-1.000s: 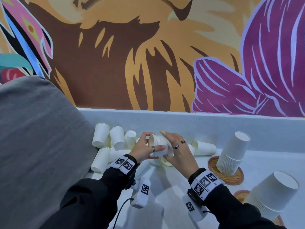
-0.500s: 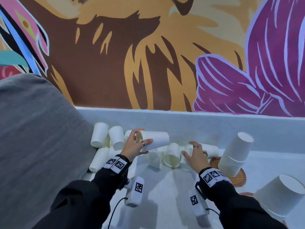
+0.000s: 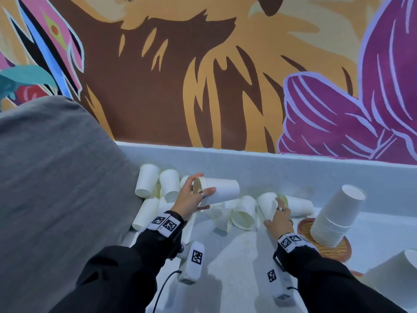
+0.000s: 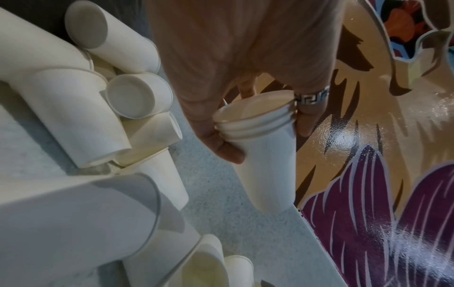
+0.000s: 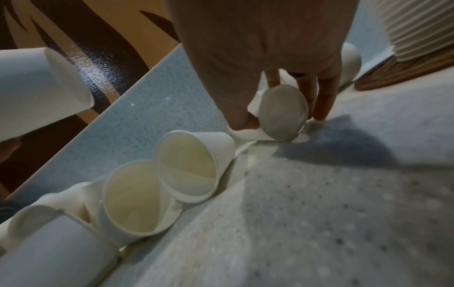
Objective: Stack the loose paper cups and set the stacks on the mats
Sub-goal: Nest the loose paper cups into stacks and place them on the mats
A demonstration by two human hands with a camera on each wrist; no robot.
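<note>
My left hand [image 3: 203, 192] grips a short stack of nested white paper cups [image 3: 222, 192], held on its side above the counter with the rims toward my palm. In the left wrist view the thumb and fingers of that hand [image 4: 265, 136] curl round the stack [image 4: 267, 165] just below its rims. My right hand [image 3: 274, 211] is down among the loose cups and curls round one cup [image 3: 266, 203] lying on the counter. The right wrist view shows this hand [image 5: 282, 116] closed round that cup [image 5: 282, 114], its base facing the camera. More loose cups [image 3: 242, 214] lie between my hands.
A pile of loose cups [image 3: 158, 186] leans on a grey cushion [image 3: 56, 199] at the left. A tall upturned stack [image 3: 336, 215] leans on a woven mat [image 3: 338, 250] at the right. Another stack [image 3: 394, 274] sits at the lower right. A painted wall rises behind the ledge [image 3: 270, 163].
My right hand let go of the stack and dropped to the right onto a loose cup. The left hand kept the stack and lifted it up and left.
</note>
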